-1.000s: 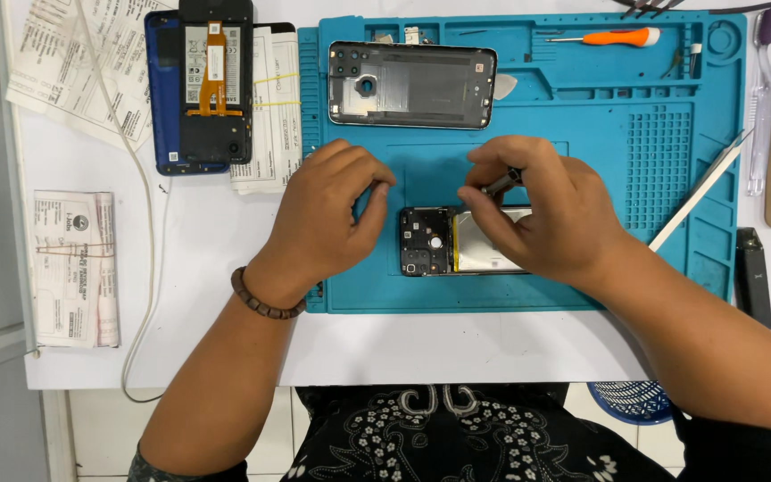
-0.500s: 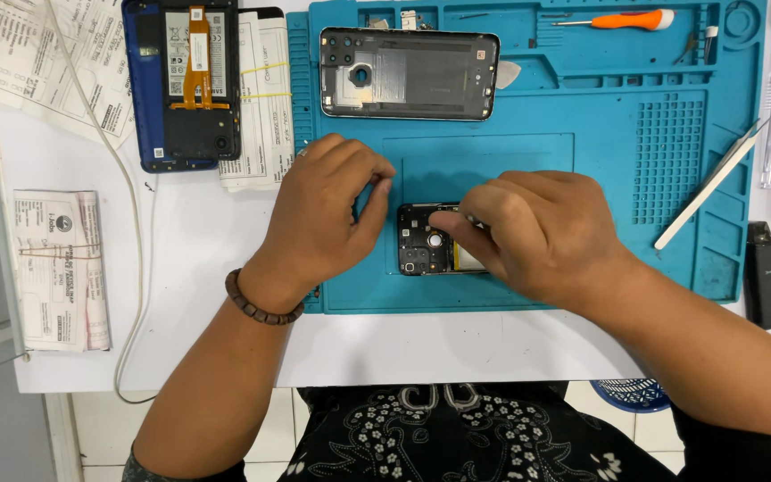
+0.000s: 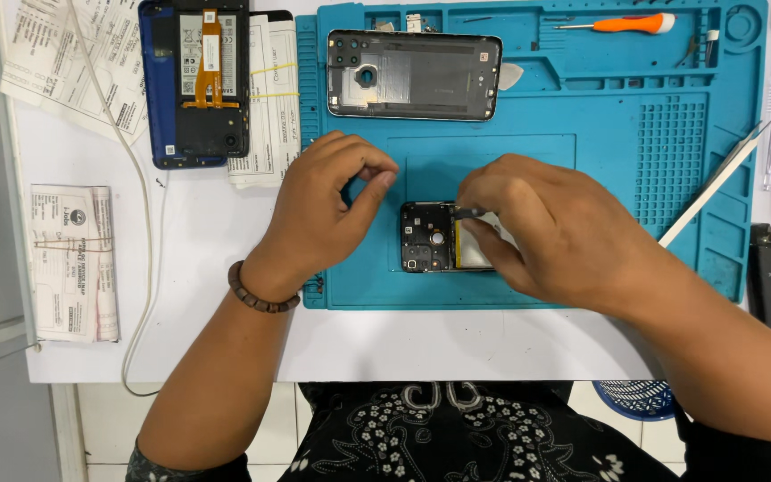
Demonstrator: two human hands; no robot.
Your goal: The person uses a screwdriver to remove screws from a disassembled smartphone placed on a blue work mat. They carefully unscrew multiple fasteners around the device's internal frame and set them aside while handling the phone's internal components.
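A small opened phone [image 3: 427,237] lies in the middle of the blue repair mat [image 3: 617,161], its dark camera end showing and the rest under my right hand. My right hand [image 3: 564,232] covers the phone's right part and pinches a thin dark tool [image 3: 469,212] whose tip rests at the phone's upper edge. My left hand [image 3: 327,210] sits just left of the phone, apart from it. Its fingers are curled, with thumb and forefinger tips together. Nothing shows between them. A bead bracelet [image 3: 261,295] is on that wrist.
A grey phone back cover [image 3: 412,76] lies at the mat's top. A blue opened phone [image 3: 203,85] rests on papers at upper left. An orange screwdriver [image 3: 626,22], a white flat strip [image 3: 716,183], a black block [image 3: 765,272], a paper bundle [image 3: 73,263] and a white cable [image 3: 140,223] surround the mat.
My left hand has come off the phone's left end and curled its fingers. My right hand has shifted a little right, baring the phone's camera end.
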